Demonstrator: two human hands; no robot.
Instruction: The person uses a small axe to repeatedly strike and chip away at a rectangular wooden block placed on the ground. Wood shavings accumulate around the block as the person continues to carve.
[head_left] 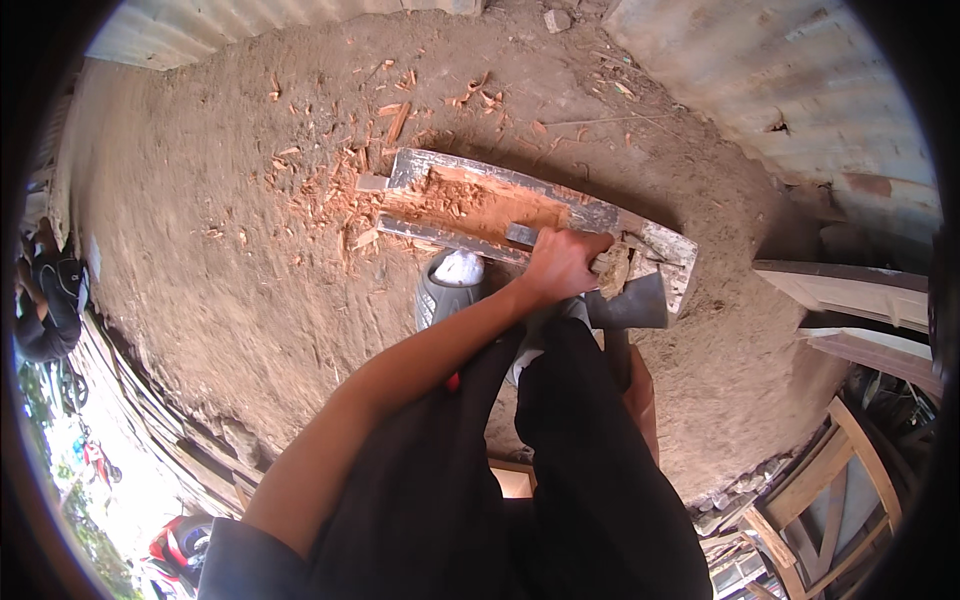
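Note:
My left hand (pixel 568 262) grips a chisel (pixel 520 233) with a worn, frayed handle end (pixel 615 266), held over a long wooden piece (pixel 460 160) with flaking pale paint and a roughly hollowed, shaving-filled middle (pixel 470 200). My right hand (pixel 638 385), lower right and partly behind my leg, holds the handle of a hammer; its dark grey head (pixel 630 302) is beside the chisel's end. My shoe (pixel 440 300) stands just below the wood's near edge.
Wood chips (pixel 395 120) litter the dirt ground (pixel 200 220). Corrugated sheets (pixel 760 80) edge the top. Boards (pixel 840 290) and wooden frames (pixel 830 470) lie at right. Another person (pixel 55 300) in dark clothes is at far left, near stacked sticks (pixel 150 400) and a red motorbike (pixel 185 540).

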